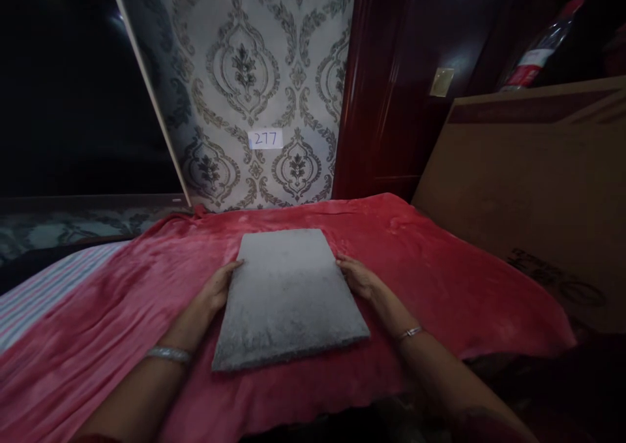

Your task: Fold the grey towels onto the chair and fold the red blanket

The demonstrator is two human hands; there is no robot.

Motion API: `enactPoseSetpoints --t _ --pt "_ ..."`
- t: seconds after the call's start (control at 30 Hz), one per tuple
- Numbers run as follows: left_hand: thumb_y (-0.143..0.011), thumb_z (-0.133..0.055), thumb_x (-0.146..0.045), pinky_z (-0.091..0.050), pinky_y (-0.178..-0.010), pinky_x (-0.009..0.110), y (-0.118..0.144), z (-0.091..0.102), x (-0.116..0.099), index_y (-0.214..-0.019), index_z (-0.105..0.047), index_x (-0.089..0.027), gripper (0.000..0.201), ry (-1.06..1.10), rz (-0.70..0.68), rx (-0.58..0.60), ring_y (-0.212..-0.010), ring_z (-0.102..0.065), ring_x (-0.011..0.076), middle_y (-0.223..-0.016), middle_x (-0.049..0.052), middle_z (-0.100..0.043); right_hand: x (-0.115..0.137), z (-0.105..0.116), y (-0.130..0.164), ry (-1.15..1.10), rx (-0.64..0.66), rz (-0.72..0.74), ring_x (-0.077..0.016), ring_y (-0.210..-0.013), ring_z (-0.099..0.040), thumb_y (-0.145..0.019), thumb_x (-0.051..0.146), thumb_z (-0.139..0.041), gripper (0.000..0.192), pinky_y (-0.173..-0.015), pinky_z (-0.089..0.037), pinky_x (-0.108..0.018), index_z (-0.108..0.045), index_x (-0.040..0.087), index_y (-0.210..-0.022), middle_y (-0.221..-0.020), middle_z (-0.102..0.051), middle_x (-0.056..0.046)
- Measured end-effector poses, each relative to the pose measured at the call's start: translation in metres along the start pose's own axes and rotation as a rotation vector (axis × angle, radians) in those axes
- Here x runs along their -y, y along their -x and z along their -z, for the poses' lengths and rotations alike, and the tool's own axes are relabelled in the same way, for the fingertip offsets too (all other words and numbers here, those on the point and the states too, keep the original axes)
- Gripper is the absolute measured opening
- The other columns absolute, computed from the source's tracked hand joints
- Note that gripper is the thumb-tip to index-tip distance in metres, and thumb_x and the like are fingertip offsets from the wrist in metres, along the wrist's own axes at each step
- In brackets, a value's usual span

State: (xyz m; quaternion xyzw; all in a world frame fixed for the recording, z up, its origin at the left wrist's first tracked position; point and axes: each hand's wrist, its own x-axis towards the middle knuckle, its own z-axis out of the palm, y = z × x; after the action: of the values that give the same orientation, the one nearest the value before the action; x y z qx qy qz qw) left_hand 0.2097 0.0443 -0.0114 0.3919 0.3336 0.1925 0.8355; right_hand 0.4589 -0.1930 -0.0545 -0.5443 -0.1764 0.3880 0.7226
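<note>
A flat grey rectangular pad (291, 293) with a slightly fuzzy surface lies in front of me; I cannot tell whether it is folded cloth. My left hand (222, 288) grips its left edge, thumb on top and the other fingers mostly hidden at the side. On the opposite edge my right hand (356, 278) holds it in the same way, thumb on the upper face. Beneath the pad spreads a red plush blanket (430, 280). The pad's near edge looks thicker and a little uneven.
A large cardboard box (538, 182) stands to the right, with a red-capped plastic bottle (542, 48) on or behind its top. At left is a dark screen (88, 97) above a striped cloth (53, 286). Patterned wallpaper (244, 71) bears a paper label (265, 139) reading 277.
</note>
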Motion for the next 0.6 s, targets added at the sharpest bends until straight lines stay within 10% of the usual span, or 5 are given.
enactPoseSetpoints --t 0.6 --pt "-0.062 -0.083 -0.02 -0.058 -0.067 0.03 0.006 0.004 0.019 -0.123 -0.063 -0.014 0.065 -0.184 -0.207 0.0 -0.081 -0.073 0.0258 -0.102 0.013 -0.076 -0.013 -0.013 0.011 -0.037 0.057 0.115 -0.0209 -0.073 -0.069 -0.054 0.044 -0.089 0.121 -0.07 -0.054 -0.033 -0.029 0.024 -0.156 -0.106 -0.074 -0.006"
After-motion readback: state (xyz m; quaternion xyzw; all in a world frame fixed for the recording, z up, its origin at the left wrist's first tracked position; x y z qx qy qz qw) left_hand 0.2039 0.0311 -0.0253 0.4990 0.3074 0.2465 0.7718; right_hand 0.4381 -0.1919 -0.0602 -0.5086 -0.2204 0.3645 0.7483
